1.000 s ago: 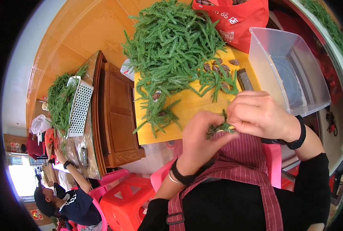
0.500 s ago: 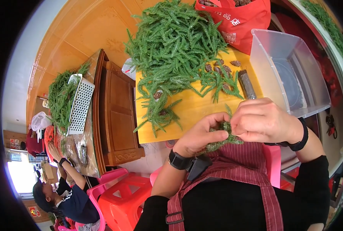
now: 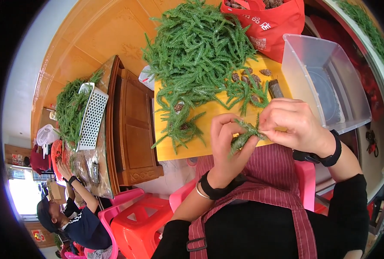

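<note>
My left hand (image 3: 226, 144) and my right hand (image 3: 293, 125) together grip a small bunch of green fir-like sprigs (image 3: 246, 134) above the near edge of a yellow table (image 3: 209, 118). Both wrists wear black bands. A big heap of the same green sprigs (image 3: 198, 52) covers the far part of the table. Brown pine cones (image 3: 254, 77) lie among the loose sprigs just beyond my hands.
A clear plastic bin (image 3: 325, 82) stands at the right of the table, a red bag (image 3: 265, 19) behind it. A wooden cabinet (image 3: 133, 125) is at the left, then another table with sprigs and a white perforated tray (image 3: 90, 116). A seated person (image 3: 73, 216) works there. Red stools (image 3: 136, 220) stand below.
My hands have shifted slightly on the bunch; the left hand has turned its fingers up around the sprigs, and the right hand now pinches the bunch's top.
</note>
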Available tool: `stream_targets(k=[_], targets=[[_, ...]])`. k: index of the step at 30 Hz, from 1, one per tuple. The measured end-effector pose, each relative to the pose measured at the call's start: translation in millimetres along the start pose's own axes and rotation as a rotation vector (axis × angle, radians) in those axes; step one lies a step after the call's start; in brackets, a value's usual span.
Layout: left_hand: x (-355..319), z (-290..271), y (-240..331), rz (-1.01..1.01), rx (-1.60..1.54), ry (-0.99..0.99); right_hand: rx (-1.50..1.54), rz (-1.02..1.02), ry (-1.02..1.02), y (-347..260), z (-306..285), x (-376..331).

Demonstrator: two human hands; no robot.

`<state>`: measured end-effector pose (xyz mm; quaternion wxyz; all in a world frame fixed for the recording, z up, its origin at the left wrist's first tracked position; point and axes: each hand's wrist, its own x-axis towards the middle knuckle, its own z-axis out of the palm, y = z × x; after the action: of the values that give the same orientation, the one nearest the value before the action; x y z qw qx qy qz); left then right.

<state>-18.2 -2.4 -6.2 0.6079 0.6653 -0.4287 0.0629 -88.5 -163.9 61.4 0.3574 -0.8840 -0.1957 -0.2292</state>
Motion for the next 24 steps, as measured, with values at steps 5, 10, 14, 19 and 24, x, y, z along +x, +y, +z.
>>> stream_targets(k=[5, 10, 14, 19, 24], targets=[[3.2, -8.7, 7.2, -0.554, -1.081, -0.161, 0.076, -0.071, -0.033, 1.2, -7.5, 2.2], [8.0, -25.3, -3.6, -1.132, -1.310, -0.510, 0.177, -0.169, -0.173, -1.5, -11.2, 5.0], [5.7, -23.7, -6.5, -0.879, -1.377, -0.791, 0.163, -0.161, -0.161, -1.5, -11.2, 2.5], [5.2, -20.7, -2.3, -0.895, -1.309, -0.650, 0.045, -0.141, -0.109, -3.3, -11.2, 0.4], [1.8, -19.9, -2.8, -0.830, -1.224, -0.585, 0.078, -0.099, -0.121, -3.6, -11.6, 1.5]])
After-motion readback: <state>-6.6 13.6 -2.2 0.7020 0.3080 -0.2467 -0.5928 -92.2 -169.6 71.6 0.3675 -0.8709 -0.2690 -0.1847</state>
